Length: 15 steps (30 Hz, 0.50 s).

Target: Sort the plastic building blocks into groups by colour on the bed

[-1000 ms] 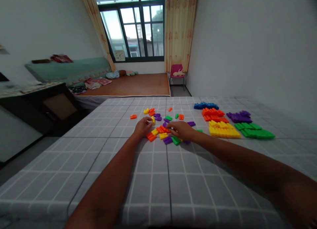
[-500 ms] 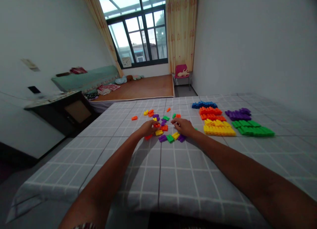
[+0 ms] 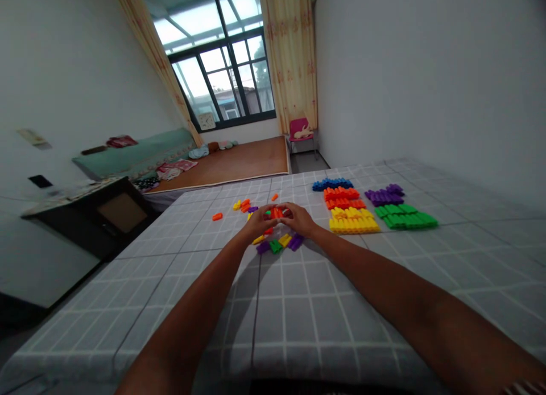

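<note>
My left hand [image 3: 261, 222] and my right hand [image 3: 297, 218] meet over the loose pile, their fingers closed around orange pieces [image 3: 277, 213] between them. Just below the hands lie a purple piece [image 3: 263, 247], a green piece [image 3: 275, 246], a yellow piece [image 3: 285, 240] and another purple piece [image 3: 296, 242]. Further left, a lone orange piece [image 3: 217, 217] rests near a yellow piece [image 3: 237, 205]. One small orange piece [image 3: 275, 197] lies beyond the hands. Other pieces are partly hidden by my fingers.
Sorted rows stand on the right of the checked tablecloth [image 3: 298, 309]: blue [image 3: 333, 184], orange [image 3: 342, 198], yellow [image 3: 354, 221], purple [image 3: 385, 196] and green [image 3: 406, 217]. Beyond the table are a low bed [image 3: 239, 163] and a pink chair [image 3: 300, 127]; a dark cabinet [image 3: 117, 213] stands left.
My hands have come together, now gripping orange pieces between them. The whole view has shifted, with the table and rows appearing further left.
</note>
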Each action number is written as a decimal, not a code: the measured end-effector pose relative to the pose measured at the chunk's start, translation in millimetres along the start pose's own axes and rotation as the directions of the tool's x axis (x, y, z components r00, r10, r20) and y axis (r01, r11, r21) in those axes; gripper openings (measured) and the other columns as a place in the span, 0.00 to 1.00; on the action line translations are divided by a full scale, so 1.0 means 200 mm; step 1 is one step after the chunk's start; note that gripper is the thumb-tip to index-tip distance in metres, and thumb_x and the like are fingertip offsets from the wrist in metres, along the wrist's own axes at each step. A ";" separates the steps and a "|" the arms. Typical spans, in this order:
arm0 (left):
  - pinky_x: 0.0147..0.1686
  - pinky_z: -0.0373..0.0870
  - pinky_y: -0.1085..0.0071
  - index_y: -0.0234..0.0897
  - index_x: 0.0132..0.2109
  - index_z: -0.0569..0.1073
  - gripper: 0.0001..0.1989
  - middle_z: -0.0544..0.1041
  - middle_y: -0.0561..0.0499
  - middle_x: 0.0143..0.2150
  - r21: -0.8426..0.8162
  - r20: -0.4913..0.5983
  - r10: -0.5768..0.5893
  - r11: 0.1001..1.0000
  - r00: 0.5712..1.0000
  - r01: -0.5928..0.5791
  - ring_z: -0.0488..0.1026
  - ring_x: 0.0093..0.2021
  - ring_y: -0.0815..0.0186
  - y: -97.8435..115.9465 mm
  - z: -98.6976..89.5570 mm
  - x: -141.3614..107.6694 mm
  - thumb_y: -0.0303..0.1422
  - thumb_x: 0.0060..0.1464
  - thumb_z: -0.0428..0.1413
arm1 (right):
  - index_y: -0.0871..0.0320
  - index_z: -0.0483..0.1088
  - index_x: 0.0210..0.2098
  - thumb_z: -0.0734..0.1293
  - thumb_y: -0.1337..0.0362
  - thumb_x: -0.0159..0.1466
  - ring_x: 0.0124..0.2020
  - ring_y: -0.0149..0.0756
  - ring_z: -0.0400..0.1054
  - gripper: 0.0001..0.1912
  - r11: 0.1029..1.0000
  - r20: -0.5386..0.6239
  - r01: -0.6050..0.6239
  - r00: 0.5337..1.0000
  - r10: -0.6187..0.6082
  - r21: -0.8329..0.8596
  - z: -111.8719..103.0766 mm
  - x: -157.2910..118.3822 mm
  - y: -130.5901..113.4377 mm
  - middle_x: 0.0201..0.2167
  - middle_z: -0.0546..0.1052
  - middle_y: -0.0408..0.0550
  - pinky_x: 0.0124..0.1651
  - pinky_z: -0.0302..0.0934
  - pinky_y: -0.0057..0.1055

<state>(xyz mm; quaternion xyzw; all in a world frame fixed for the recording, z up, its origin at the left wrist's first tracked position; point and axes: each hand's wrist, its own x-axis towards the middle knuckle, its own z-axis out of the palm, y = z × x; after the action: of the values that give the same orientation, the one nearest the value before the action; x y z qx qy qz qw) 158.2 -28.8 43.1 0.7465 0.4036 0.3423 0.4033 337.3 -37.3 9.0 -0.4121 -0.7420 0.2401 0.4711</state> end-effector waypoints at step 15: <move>0.40 0.74 0.69 0.35 0.51 0.76 0.22 0.76 0.41 0.50 0.541 0.211 0.243 0.778 0.947 -0.320 0.77 0.37 0.64 0.44 0.53 0.56 0.36 0.49 0.63 | 0.56 0.74 0.47 0.63 0.62 0.65 0.56 0.52 0.65 0.14 0.835 0.266 0.088 0.961 0.072 -0.544 0.02 -0.05 -0.08 0.51 0.76 0.56 0.56 0.57 0.50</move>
<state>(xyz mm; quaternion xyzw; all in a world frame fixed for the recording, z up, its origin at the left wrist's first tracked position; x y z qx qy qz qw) 324.1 4.3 94.8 0.9048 0.3440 0.2137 0.1318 330.3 -53.4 14.0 -0.4896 -0.8393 0.0697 0.2258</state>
